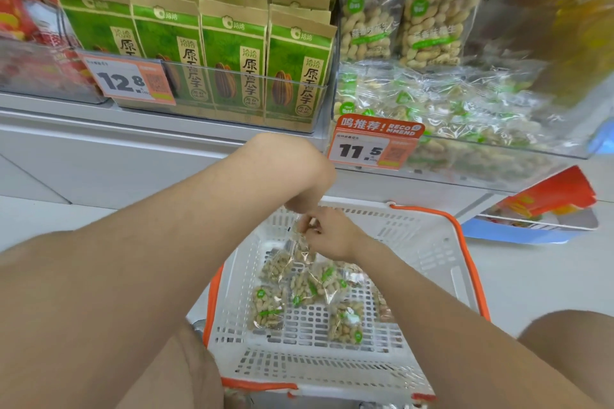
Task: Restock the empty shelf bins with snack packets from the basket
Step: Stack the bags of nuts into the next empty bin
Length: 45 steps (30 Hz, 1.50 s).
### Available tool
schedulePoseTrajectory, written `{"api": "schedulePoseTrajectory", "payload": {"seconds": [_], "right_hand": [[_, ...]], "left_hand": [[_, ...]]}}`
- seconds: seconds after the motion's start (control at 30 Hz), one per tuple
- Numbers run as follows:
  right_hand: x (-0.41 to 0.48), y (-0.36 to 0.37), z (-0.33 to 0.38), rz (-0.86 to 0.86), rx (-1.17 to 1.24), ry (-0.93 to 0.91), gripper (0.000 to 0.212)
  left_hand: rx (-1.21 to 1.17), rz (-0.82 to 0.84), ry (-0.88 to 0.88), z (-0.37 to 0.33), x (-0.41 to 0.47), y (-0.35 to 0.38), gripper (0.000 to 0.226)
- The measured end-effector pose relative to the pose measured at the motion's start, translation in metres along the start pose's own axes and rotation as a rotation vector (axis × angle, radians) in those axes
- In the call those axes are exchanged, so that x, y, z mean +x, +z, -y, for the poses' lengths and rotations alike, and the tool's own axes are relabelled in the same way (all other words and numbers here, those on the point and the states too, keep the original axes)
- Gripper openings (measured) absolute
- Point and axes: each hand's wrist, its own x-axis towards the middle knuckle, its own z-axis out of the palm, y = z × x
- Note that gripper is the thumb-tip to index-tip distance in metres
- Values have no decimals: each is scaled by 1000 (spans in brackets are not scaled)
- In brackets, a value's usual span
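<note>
right hand (pixel 327 236) pinched a clear peanut packet (pixel 301 251) in the white orange-rimmed plastic basket (pixel 428 242), left hand (pixel 304 199) just beside, couldn't tell its grip

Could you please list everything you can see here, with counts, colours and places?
basket: one, white with orange rim, below the shelf.
loose peanut packets: about seven, clear with green labels, in the basket.
held peanut packet: one, clear, above the basket's far end.
shelf peanut packets: many, clear with green labels, right bin.
seed packets: four front rows, green and brown, middle bin.
price tags: two, orange, on bin fronts.
red packets: several, far left, blurred.
left hand: one, bent down over the basket, fingers hidden.
right hand: one, pinching the held peanut packet.
</note>
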Motion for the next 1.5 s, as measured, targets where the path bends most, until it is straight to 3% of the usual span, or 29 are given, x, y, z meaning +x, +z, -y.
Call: {"api": "schedulePoseTrajectory", "payload": {"seconds": [0.13, 0.3, 0.37, 0.43, 0.53, 0.63, 0.73, 0.8, 0.9, 1.0, 1.13, 1.2, 1.3, 1.4, 1.5], "right_hand": [[-51, -32, 37, -118, 160, -9, 12], [-109, -75, 76, -346, 424, 148, 22], [-124, -98, 90, -400, 644, 236, 23], [-142, -124, 107, -391, 887, 278, 24], [-163, -161, 122, -397, 1073, 257, 49], [-173, -192, 126, -567, 957, 197, 52], [-179, -213, 129, -741, 696, 147, 42], [-178, -224, 132, -756, 538, 87, 37], [-167, -239, 133, -586, 424, 91, 33], [-144, -253, 114, -505, 464, 189, 29], [-112, -277, 76, -684, 518, 238, 38], [-102, -296, 55, -802, 511, 262, 46], [-93, -321, 30, -816, 490, 289, 50], [-73, -331, 7, -824, 624, 260, 32], [-50, -332, 0, -985, 666, 234, 17]], "left_hand": [[15, 16, 5, -5, -31, -11, 68], [-192, 46, 73, -8, -69, -32, 106], [-288, -19, 110, -11, -85, -43, 95], [-415, -190, 127, -13, -96, -50, 63], [-803, -434, 190, -13, -106, -61, 32], [-1139, -566, 186, -16, -113, -74, 37], [-1339, -693, 121, -23, -108, -84, 48], [-1409, -745, 118, -27, -99, -90, 55], [-1346, -833, 112, -35, -81, -98, 52], [-1217, -861, 91, -46, -69, -108, 34], [-948, -1000, 14, -59, -58, -122, 39], [-684, -1062, 8, -62, -47, -123, 36], [-290, -998, 10, -63, -27, -122, 41], [-237, -960, 59, -65, -13, -125, 45], [-245, -967, 80, -65, -1, -125, 49]]}}
